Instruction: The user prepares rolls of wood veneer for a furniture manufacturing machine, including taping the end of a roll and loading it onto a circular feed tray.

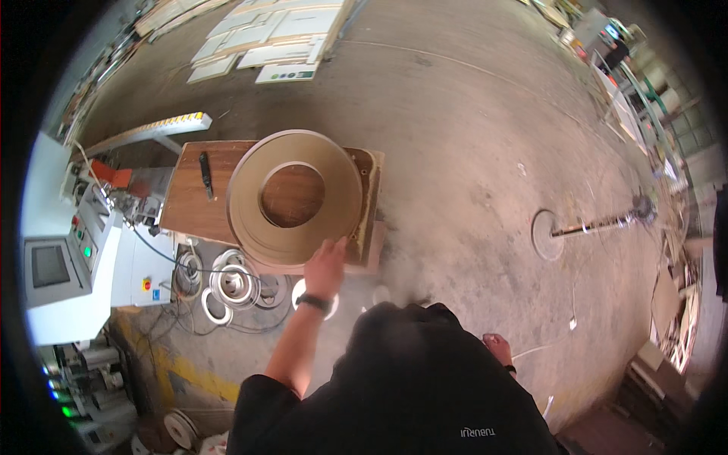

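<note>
A large roll of brown edge banding [241, 189], a wide ring with a round hole in its middle, lies flat on a wood-brown board [199, 171]. My left hand [324, 269], with a dark band at its wrist, has its fingers closed on the roll's near edge; whether a loose strip is in them is hidden. Left of the roll, a black knife-like tool [205, 176] lies on the board. My right hand [497, 349] hangs low beside my body, away from the stack, its fingers loosely bent and apart with nothing visible in them.
A white machine with a screen panel [51, 265] stands at the left. White coils [233, 284] and cables lie on the floor before the board. A round-based stand [547, 233] is at the right, white panels [273, 38] at the far side. Another person [618, 53] is far right.
</note>
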